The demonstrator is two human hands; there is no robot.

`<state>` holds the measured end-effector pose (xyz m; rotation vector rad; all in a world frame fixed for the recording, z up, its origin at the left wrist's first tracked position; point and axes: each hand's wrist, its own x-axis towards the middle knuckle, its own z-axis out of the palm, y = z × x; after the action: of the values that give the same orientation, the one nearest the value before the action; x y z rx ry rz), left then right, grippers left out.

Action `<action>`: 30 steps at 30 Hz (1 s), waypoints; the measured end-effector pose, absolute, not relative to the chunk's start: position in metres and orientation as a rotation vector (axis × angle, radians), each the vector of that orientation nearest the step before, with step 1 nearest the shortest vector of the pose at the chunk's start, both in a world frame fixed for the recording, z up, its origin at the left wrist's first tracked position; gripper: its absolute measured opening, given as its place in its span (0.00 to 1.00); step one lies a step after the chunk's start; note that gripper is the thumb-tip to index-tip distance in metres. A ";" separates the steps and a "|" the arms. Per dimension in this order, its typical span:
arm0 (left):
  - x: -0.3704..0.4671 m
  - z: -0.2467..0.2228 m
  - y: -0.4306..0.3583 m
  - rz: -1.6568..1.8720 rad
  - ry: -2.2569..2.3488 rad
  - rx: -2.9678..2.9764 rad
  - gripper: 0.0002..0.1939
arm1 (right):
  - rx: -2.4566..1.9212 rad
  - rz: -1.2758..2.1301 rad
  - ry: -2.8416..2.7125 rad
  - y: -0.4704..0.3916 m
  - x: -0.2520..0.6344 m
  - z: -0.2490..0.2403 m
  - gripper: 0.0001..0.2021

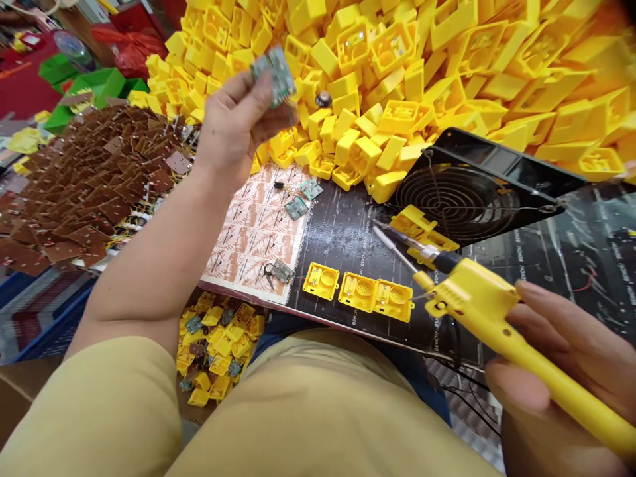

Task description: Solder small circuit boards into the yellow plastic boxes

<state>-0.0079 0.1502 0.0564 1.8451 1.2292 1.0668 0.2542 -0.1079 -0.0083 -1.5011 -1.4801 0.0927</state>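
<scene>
My left hand [238, 119] is raised over the bench, pinching a green circuit board [276, 76] between thumb and fingers. Thin wires run down from the board, and a small round dark part [323, 99] shows to its right. At the lower right, my right hand [561, 371] is wrapped round a yellow soldering gun [489, 301], its metal tip pointing left over the bench. Below the tip lie three open yellow housings [321, 281] in a row. Near them, a small circuit board [283, 270] with a round part lies at the bench edge. Two more green boards [297, 208] rest farther back.
Yellow housings [358, 86] are heaped across the back. A black fan [462, 189] with a wire guard stands right of centre, yellow parts [415, 225] before it. Brown boards [99, 172] pile up at left. Below the bench edge is a box of yellow pieces [223, 344].
</scene>
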 end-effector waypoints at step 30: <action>0.035 0.007 -0.011 0.699 0.791 0.881 0.15 | -1.097 -0.046 -1.846 -0.072 0.230 -0.001 0.15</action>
<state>0.0347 -0.0112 0.0067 0.8806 0.7912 0.6992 0.2300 -0.0721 -0.0012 -1.0975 -1.8457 -0.0463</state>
